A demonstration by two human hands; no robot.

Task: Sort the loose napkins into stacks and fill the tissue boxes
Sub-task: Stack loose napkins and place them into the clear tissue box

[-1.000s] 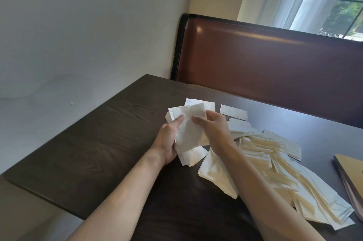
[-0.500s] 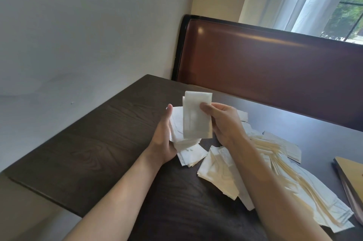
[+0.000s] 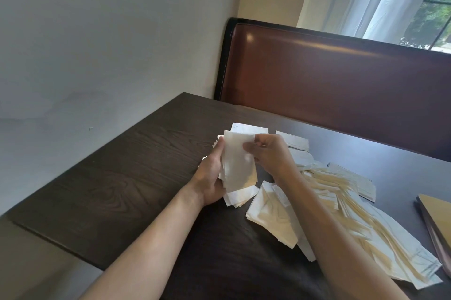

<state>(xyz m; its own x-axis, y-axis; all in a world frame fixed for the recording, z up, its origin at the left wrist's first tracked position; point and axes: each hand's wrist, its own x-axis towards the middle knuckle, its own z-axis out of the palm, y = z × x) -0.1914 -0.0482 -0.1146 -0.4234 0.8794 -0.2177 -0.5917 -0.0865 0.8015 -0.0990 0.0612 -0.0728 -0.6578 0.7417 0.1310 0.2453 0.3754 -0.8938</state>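
The left hand [image 3: 211, 177] is cradling a gathered stack of napkins [image 3: 238, 170], with its fingers curled round the stack's left edge and the palm supporting it from beneath. The right hand [image 3: 271, 155] is pinching the top napkin at its upper right corner, with thumb and fingers closed together on the paper. The stack is sitting between the two hands, its lower end resting on or just above the dark table [image 3: 136, 177]; which of the two cannot be determined.

To the right of the right-hand fingers, a large loose pile of napkins [image 3: 341, 214] is fanning out unsorted across the table. Beyond the fingertips, a few single napkins [image 3: 292, 139] are lying flat and apart from the pile.

Progress assessment: sorting is at an early stage. One partial stack is forming in the hands, while most napkins are remaining loose. No tissue box is identifiable; a tan flat item [image 3: 436, 211] at the right edge is too cropped to name. Filling therefore appears not yet begun.
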